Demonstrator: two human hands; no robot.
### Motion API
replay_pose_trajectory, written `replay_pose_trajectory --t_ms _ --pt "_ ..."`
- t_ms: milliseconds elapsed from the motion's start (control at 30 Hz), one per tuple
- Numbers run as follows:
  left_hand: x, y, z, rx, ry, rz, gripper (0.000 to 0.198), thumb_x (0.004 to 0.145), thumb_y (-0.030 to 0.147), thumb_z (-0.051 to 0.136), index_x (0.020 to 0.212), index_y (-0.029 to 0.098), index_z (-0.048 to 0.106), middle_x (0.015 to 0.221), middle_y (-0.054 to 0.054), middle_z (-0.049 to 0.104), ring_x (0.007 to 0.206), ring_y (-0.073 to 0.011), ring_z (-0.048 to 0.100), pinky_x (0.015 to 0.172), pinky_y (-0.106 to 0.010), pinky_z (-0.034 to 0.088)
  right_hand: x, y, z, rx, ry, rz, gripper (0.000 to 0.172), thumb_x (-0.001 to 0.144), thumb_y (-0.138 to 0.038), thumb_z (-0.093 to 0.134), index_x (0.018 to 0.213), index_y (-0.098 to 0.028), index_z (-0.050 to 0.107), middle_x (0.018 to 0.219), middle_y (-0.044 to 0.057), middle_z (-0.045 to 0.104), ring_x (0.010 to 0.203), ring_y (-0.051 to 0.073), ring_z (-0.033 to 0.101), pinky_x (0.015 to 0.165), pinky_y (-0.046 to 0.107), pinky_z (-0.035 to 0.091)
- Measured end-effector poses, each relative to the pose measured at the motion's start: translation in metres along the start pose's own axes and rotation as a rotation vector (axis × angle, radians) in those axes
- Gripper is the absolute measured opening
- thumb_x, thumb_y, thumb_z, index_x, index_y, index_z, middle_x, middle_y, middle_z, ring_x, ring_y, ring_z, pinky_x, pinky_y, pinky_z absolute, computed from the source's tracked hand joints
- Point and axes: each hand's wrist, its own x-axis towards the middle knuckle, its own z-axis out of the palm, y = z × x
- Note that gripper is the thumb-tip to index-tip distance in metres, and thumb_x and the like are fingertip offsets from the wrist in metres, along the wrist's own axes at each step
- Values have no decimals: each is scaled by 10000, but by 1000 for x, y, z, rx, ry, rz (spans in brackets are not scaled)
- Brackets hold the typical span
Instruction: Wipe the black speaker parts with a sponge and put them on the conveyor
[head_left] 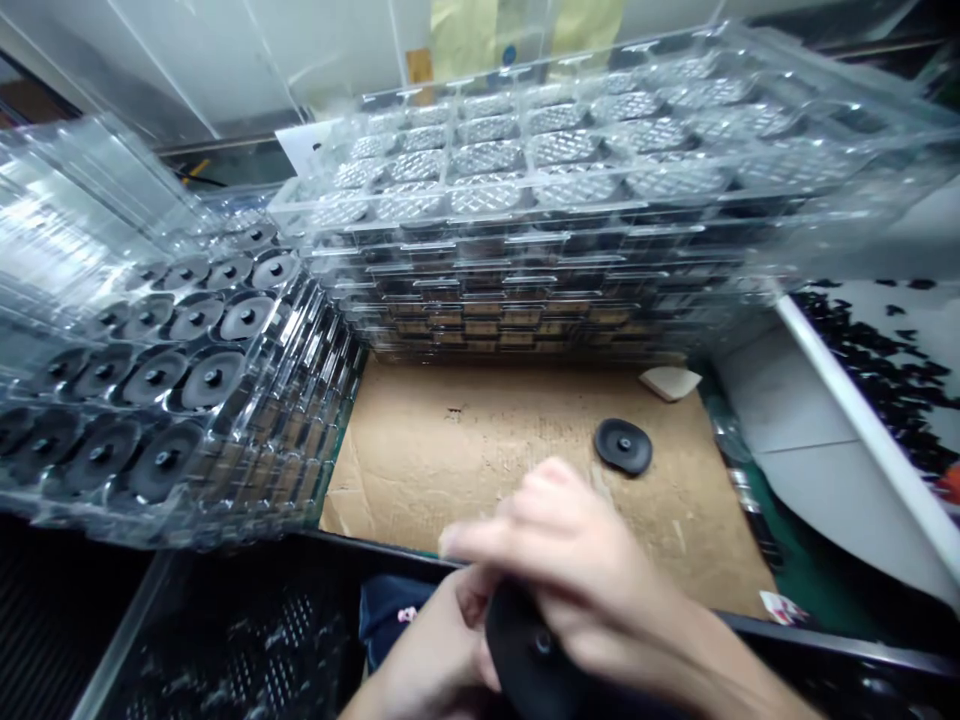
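Note:
Both hands meet at the bottom middle over a black round disc (pixel 525 650). My right hand (pixel 577 580) lies over the disc with its fingers curled round it, one finger stretched left. My left hand (pixel 442 650) grips the disc from below left. A second black disc (pixel 623 446) with a centre knob lies loose on the brown cardboard sheet (pixel 450 450), a short way beyond my right hand. Motion blurs both hands.
A stack of clear plastic trays (pixel 172 340) holding several black discs stands at the left. A taller stack of clear trays (pixel 540 200) fills the back. A white bin (pixel 862 430) with small black parts sits right. A dark crate (pixel 225 630) lies below left.

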Motion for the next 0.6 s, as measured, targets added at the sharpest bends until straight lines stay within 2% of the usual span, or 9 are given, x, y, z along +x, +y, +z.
replay_pose_trajectory --t_ms 33,100,133,200,300,400,533,567,600 --pt "-1 0 0 -126 -85 -64 422 720 478 598 917 119 697 703 -39 701 617 -175 631 529 -240 510 -3 8 -2 41 80 134 254 912 -194 411 1017 -225 640 761 1 654 679 127 556 638 273 410" --pt "0 2 -5 -477 -204 -284 454 566 416 768 962 209 692 880 -41 723 742 -195 676 642 -266 534 -16 25 -5 60 281 430 222 895 -218 471 1052 -247 626 944 12 679 830 141 611 681 249 463" --pt "2 3 -8 -633 -243 -351 501 510 357 816 980 242 684 964 -40 715 815 -210 680 691 -284 538 -25 32 -3 64 319 551 219 894 -251 484 1065 -257 621 1019 14 674 900 153 619 714 246 486" --pt "5 3 -15 -772 -284 -373 547 489 312 834 1008 246 676 1051 -51 692 899 -238 666 723 -298 543 -47 42 8 64 268 675 246 900 -313 466 1081 -254 622 1102 29 660 996 182 616 782 269 511" --pt "9 0 -22 -804 -314 -354 580 509 362 815 1049 219 660 1076 -67 681 927 -243 655 725 -294 547 -78 51 38 56 99 669 280 886 -311 448 1067 -226 644 1057 56 685 951 205 649 786 314 536" --pt "11 -3 -23 -827 -353 -365 593 510 369 814 1062 222 655 1070 -68 684 948 -240 649 734 -284 543 -92 56 54 35 62 635 264 841 -276 467 1003 -220 668 940 46 718 825 209 678 717 334 553" --pt "10 -4 -17 -804 -330 -311 635 486 383 825 1071 213 645 1059 -80 684 919 -255 656 718 -290 535 -74 38 26 -58 202 637 240 886 -269 457 1071 -260 609 1024 36 688 855 191 658 685 296 519" --pt "10 -4 -15 -766 -305 -306 637 470 404 826 1050 202 655 1022 -82 695 900 -255 658 723 -294 529 -65 27 15 -84 245 600 246 893 -270 466 1107 -302 582 1036 17 679 837 178 650 665 284 497" --pt "10 -4 -13 -721 -280 -311 607 470 419 822 1011 187 672 963 -82 707 878 -253 658 738 -307 521 -54 15 5 -143 294 448 270 894 -263 475 1140 -335 563 972 7 690 776 173 639 652 293 469"
